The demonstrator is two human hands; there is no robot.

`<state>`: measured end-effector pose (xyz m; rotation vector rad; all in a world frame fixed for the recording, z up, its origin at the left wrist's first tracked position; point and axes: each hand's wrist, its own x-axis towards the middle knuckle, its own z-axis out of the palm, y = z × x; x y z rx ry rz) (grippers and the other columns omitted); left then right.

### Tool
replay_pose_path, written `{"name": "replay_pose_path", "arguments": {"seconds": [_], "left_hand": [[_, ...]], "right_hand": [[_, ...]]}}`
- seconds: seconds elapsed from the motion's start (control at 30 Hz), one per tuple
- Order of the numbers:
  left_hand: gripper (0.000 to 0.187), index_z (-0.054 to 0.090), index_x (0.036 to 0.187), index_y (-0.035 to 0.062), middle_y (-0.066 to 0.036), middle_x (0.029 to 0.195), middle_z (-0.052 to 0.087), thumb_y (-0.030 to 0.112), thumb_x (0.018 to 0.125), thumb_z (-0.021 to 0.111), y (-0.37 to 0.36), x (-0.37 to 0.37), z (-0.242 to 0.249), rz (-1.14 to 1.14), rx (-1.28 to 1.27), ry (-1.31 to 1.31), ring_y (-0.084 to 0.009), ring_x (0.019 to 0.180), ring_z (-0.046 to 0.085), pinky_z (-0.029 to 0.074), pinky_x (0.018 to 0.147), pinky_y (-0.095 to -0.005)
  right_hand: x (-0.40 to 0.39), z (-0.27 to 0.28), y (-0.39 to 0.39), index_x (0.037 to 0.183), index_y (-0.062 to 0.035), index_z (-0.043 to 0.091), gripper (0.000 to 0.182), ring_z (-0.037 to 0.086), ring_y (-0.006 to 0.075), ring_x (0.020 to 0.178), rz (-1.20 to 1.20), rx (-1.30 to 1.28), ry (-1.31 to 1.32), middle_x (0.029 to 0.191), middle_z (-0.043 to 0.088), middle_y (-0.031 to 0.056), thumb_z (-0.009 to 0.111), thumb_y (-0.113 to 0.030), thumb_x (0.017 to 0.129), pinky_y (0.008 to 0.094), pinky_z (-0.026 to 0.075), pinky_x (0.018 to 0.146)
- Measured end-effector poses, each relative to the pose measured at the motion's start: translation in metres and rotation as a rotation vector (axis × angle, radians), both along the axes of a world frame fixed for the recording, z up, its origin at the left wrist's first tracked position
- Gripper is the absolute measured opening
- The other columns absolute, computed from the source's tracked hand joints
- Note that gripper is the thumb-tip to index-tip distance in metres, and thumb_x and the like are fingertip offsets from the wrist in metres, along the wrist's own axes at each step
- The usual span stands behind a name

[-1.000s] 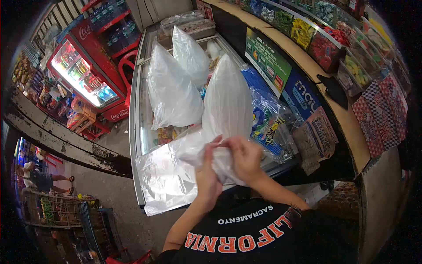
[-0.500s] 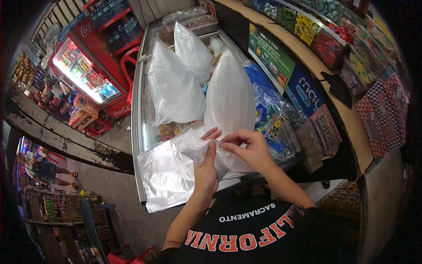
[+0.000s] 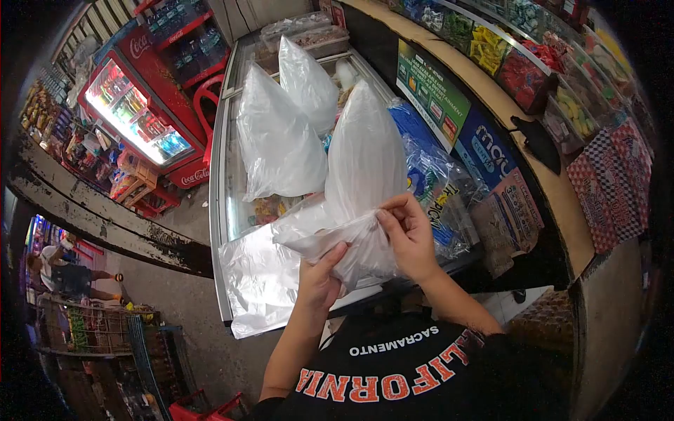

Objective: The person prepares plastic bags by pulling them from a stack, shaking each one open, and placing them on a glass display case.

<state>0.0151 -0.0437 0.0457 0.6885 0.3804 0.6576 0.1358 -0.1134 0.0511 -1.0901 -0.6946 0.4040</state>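
A tall white plastic bag (image 3: 365, 151), full and pointed at its top, stands on the glass-topped freezer (image 3: 223, 203). At its near end my left hand (image 3: 323, 279) pinches the loose plastic between thumb and fingers. To the right, my right hand (image 3: 407, 235) grips the gathered plastic of the same bag. Two more filled white bags, one (image 3: 277, 144) at the left and another (image 3: 309, 84) behind it, stand beyond. Flat, shiny clear plastic (image 3: 256, 288) lies at the freezer's near left corner.
Blue plastic packaging (image 3: 439, 182) lies right of the bags. A brown cardboard piece (image 3: 509, 217) hangs by the counter (image 3: 562, 217). Clear containers (image 3: 309, 38) sit at the far end. A red drinks cooler (image 3: 151, 98) is at the left; a person (image 3: 70, 274) is at the lower left.
My hands have moved apart, and the plastic between them is spread wider and lifted off the flat sheet. The person at the lower left has raised an arm.
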Motion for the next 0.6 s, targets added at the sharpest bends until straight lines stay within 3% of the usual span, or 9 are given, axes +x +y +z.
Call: {"name": "replay_pose_path", "arguments": {"seconds": [0.1, 0.2, 0.27, 0.37, 0.53, 0.6], "left_hand": [[0.033, 0.041, 0.103, 0.0, -0.009, 0.099, 0.049, -0.001, 0.072, 0.054, 0.005, 0.001, 0.003, 0.124, 0.077, 0.072, -0.0173, 0.089, 0.049, 0.04, 0.078, -0.0289], [0.029, 0.043, 0.102, 0.0001, -0.009, 0.096, 0.05, 0.0, 0.074, 0.052, 0.006, -0.002, 0.007, 0.121, 0.166, 0.059, -0.0167, 0.089, 0.049, 0.041, 0.078, -0.0284], [0.028, 0.044, 0.101, 0.0005, -0.008, 0.093, 0.051, 0.001, 0.075, 0.052, 0.005, 0.0, 0.016, 0.05, 0.128, 0.086, -0.0164, 0.088, 0.049, 0.041, 0.077, -0.028], [0.027, 0.045, 0.102, 0.001, -0.007, 0.091, 0.051, 0.003, 0.076, 0.052, 0.002, 0.001, 0.014, 0.019, 0.035, 0.152, -0.0158, 0.087, 0.049, 0.04, 0.078, -0.0269], [0.031, 0.044, 0.104, 0.0013, -0.007, 0.093, 0.051, 0.009, 0.076, 0.054, -0.002, -0.002, 0.002, 0.06, -0.048, 0.153, -0.0159, 0.091, 0.047, 0.037, 0.081, -0.0273], [0.034, 0.044, 0.103, 0.0018, -0.007, 0.092, 0.051, 0.014, 0.073, 0.057, -0.004, -0.006, 0.002, -0.095, 0.007, -0.119, -0.0174, 0.095, 0.045, 0.034, 0.085, -0.0302]], "right_hand": [[0.006, 0.009, -0.006, 0.087, -0.0011, 0.049, 0.015, 0.045, 0.0046, 0.057, 0.195, -0.014, 0.11, 0.074, 0.05, -0.0002, 0.055, -0.005, 0.074, 0.0165, 0.036, 0.05], [0.012, 0.015, -0.013, 0.086, -0.0014, 0.054, 0.019, 0.043, 0.0033, 0.054, 0.28, -0.238, -0.007, 0.068, 0.052, -0.0011, 0.061, -0.008, 0.07, 0.0163, 0.033, 0.046], [0.013, 0.018, -0.017, 0.079, -0.0017, 0.059, 0.016, 0.042, 0.0023, 0.051, 0.241, -0.493, -0.219, 0.061, 0.054, -0.0014, 0.063, -0.013, 0.068, 0.0176, 0.03, 0.043], [0.005, 0.015, -0.015, 0.07, 0.0, 0.059, 0.015, 0.043, 0.0035, 0.048, 0.081, -0.439, -0.249, 0.056, 0.055, 0.001, 0.061, -0.015, 0.07, 0.02, 0.031, 0.042], [-0.004, 0.012, -0.014, 0.073, 0.001, 0.058, 0.014, 0.045, 0.0073, 0.047, -0.003, -0.382, -0.375, 0.058, 0.055, 0.0068, 0.055, -0.013, 0.074, 0.0215, 0.034, 0.044], [-0.006, 0.009, -0.013, 0.074, 0.0012, 0.058, 0.014, 0.046, 0.0083, 0.047, -0.045, -0.314, -0.407, 0.059, 0.055, 0.0081, 0.054, -0.012, 0.075, 0.0218, 0.035, 0.045]]}}
